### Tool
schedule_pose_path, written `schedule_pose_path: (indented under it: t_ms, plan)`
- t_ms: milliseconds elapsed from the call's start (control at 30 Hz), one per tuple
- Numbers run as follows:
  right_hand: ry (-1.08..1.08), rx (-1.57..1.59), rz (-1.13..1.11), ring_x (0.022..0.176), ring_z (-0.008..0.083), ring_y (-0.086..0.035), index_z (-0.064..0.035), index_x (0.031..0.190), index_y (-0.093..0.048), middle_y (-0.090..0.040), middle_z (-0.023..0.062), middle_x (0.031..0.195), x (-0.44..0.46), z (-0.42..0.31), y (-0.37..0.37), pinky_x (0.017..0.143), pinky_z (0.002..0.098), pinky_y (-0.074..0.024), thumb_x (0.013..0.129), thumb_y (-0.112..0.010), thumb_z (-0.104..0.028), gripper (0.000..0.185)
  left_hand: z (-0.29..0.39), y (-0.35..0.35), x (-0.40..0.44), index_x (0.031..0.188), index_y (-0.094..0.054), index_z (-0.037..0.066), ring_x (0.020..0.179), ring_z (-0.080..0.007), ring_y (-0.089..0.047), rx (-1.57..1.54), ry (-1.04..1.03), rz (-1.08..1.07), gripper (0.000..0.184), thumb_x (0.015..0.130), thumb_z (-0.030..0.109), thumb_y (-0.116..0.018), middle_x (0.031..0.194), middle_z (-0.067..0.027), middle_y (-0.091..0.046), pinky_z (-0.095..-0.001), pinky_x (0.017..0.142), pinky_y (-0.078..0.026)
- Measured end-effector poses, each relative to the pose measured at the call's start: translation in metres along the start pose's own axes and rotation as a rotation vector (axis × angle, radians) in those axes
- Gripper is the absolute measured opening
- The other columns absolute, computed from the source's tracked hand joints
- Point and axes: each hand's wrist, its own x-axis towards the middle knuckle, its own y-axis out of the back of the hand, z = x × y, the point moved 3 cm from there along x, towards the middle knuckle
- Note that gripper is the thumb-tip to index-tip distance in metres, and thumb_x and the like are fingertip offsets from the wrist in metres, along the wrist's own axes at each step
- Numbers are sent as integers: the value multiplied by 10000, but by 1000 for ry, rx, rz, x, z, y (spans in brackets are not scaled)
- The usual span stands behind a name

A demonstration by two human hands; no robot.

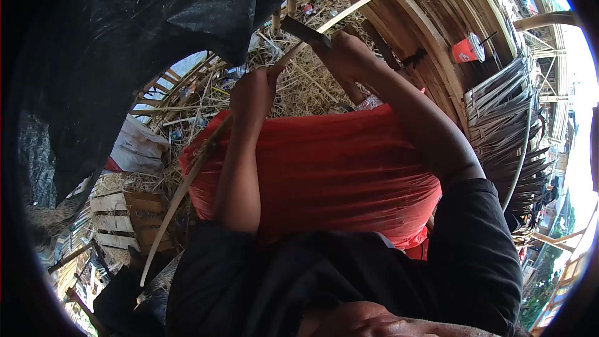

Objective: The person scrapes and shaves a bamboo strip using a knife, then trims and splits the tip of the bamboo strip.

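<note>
A long, thin bamboo strip (187, 184) runs diagonally from the lower left up to the top right. My left hand (252, 95) is closed round its middle. In my right hand (348, 61) is the grip of a broad-bladed knife (304, 30), its dark blade pointing up and left. The blade lies against or just over the strip, a short way beyond my left hand; whether it touches I cannot tell. Below both hands, a red plastic sheet (324, 162) covers my lap.
Shavings (306, 84) litter the ground ahead. Stacked wooden slats (430, 37) curve along the right, with a red and white cup (468, 48) on them. Dried palm thatch (505, 106) hangs beside these. A black tarp (137, 43) fills the upper left, above a wooden crate (112, 203).
</note>
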Motion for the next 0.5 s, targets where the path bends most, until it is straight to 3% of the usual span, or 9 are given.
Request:
schedule_pose_path:
  t_ms: [33,100,167,267,300,367,500]
  plan:
    - [15,6,-34,567,322,-701,79,819,-705,-669,183,617,6,4,11,579,425,-572,955,-587,-565,668,0,0,0,842,-695,52,694,-387,-698,1,-5,9,479,1029,457,-521,729,-179,-694,-480,607,-534]
    - [-174,146,-171,596,245,-710,73,851,-718,-698,188,713,13,14,30,561,376,-578,894,-678,-583,659,2,2,-3,835,-690,50,682,-387,-693,-3,-18,39,470,1024,450,-532,718,-178,-690,-475,596,-531]
    - [-298,129,-203,527,204,-663,66,809,-699,-665,129,653,18,17,38,477,363,-535,860,-759,-531,602,11,7,-8,824,-684,46,676,-386,-688,-24,-40,82,460,1015,443,-552,707,-177,-685,-471,589,-527]
    - [-304,507,-115,434,166,-574,-18,615,-619,-603,67,553,9,17,34,463,325,-495,824,-782,-581,623,21,9,-13,808,-673,41,677,-380,-689,-9,-40,127,443,997,432,-585,688,-178,-678,-467,591,-526]
    - [-314,601,-94,430,147,-556,-40,616,-592,-571,41,559,5,10,35,442,317,-476,773,-853,-522,570,26,13,-16,808,-672,40,676,-381,-689,-4,-36,132,435,994,425,-592,681,-179,-675,-464,594,-526]
    - [-175,611,9,433,136,-559,-14,649,-593,-571,40,567,17,13,22,417,306,-469,797,-857,-422,508,38,26,-22,808,-669,38,674,-381,-688,13,-25,141,418,987,410,-607,667,-182,-670,-459,599,-527]
    - [-158,737,-10,460,146,-591,24,698,-627,-596,61,580,19,7,23,430,313,-488,820,-803,-296,386,51,49,-28,818,-668,38,672,-384,-687,-19,10,103,382,987,375,-613,683,-179,-673,-455,619,-531]
